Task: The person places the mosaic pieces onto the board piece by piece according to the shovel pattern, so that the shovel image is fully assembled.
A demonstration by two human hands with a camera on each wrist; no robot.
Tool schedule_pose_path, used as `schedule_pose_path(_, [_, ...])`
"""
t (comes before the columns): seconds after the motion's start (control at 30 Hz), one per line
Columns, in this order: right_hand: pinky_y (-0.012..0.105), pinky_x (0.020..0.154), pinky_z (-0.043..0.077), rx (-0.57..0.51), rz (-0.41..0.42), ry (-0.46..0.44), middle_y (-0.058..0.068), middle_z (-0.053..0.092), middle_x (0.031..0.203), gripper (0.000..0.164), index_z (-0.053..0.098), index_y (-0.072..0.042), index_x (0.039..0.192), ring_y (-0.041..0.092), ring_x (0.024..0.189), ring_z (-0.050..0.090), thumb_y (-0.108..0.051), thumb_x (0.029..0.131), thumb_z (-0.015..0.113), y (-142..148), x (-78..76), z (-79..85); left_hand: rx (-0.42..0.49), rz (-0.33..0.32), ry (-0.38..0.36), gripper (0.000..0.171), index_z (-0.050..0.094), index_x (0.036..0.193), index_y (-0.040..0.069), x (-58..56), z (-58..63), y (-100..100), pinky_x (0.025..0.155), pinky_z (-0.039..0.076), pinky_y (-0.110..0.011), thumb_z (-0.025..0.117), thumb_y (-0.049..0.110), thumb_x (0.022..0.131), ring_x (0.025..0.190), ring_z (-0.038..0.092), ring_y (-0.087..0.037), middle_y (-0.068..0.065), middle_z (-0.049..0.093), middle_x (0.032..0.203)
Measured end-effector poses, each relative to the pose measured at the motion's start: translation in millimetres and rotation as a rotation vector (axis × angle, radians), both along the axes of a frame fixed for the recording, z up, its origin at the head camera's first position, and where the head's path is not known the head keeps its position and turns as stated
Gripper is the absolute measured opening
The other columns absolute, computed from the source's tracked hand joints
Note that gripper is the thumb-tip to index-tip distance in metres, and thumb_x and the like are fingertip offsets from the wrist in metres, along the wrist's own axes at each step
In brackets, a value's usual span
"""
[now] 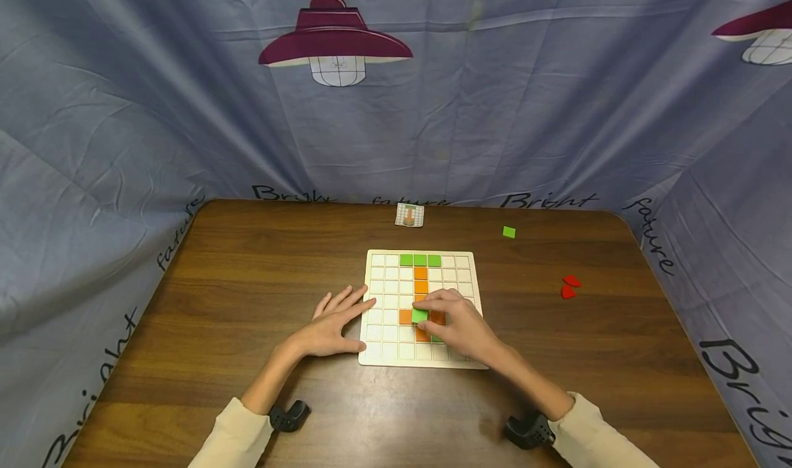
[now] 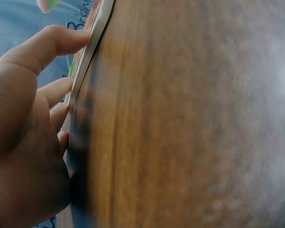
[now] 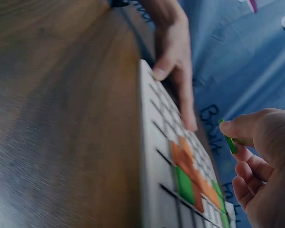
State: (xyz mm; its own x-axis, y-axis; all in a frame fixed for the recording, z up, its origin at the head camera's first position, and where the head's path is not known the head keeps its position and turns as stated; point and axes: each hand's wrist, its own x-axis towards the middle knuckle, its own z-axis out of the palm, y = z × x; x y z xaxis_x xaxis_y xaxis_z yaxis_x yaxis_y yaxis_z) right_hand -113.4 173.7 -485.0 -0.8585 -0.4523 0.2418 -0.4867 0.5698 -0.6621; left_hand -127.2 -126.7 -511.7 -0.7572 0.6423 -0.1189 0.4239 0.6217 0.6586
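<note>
A pale square grid board point(image 1: 374, 351) lies in front of me, with three green tiles point(image 1: 421, 260) along its far row. Several orange tiles point(image 1: 421, 273) run down from them into a wider cluster, partly covered by my right hand point(image 1: 463, 327). That hand pinches a square green tile point(image 3: 229, 140) between thumb and finger, held above the board in the right wrist view. Another green tile point(image 3: 184, 185) is set in the near part of the board. My left hand point(image 1: 331, 329) is spread, its thumb and index fingertips at the board's left edge.
Behind the board, a small pattern card point(image 1: 410, 215) lies at the table's far edge. One loose green tile point(image 1: 509, 232) is at the back right, and two red pieces point(image 1: 568, 292) lie to the right. A printed curtain point(image 1: 433, 124) hangs around the wooden table point(image 1: 260, 248).
</note>
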Motion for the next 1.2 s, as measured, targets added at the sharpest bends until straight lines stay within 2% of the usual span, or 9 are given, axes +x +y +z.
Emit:
schedule_pose_path(0.33, [0.03, 0.078, 0.048, 0.073, 0.031, -0.004, -0.005, 0.066, 0.105, 0.033, 0.077, -0.007, 0.114, 0.014, 0.096, 0.053, -0.01, 0.081, 0.082, -11, 8.3, -16.3, -0.005, 0.001, 0.004, 0.083, 0.035, 0.157, 0.015, 0.1, 0.5, 0, 0.114, -0.005, -0.06, 0.072, 0.034, 0.086, 0.151, 0.003, -0.034, -0.007, 0.015, 0.166])
schedule_pose_path(0.67, [0.04, 0.087, 0.046, 0.137, 0.054, 0.007, -0.003, 0.067, 0.105, 0.029, 0.078, -0.01, 0.111, 0.016, 0.1, 0.055, -0.015, 0.083, 0.082, -12, 10.2, -24.6, 0.008, 0.001, 0.001, 0.082, 0.035, 0.157, 0.014, 0.3, 0.5, 0, 0.113, -0.005, -0.062, 0.072, 0.034, 0.086, 0.151, 0.004, -0.036, -0.008, 0.015, 0.166])
schedule_pose_path(1.2, [0.041, 0.086, 0.044, 0.154, 0.054, 0.01, -0.004, 0.067, 0.104, 0.026, 0.078, -0.013, 0.108, 0.017, 0.099, 0.054, -0.016, 0.083, 0.08, -20, 7.7, -25.4, 0.0, -0.002, -0.002, 0.082, 0.035, 0.157, 0.014, -0.3, 1.5, -1, 0.113, -0.005, -0.062, 0.072, 0.035, 0.087, 0.151, 0.003, -0.035, -0.007, 0.015, 0.166])
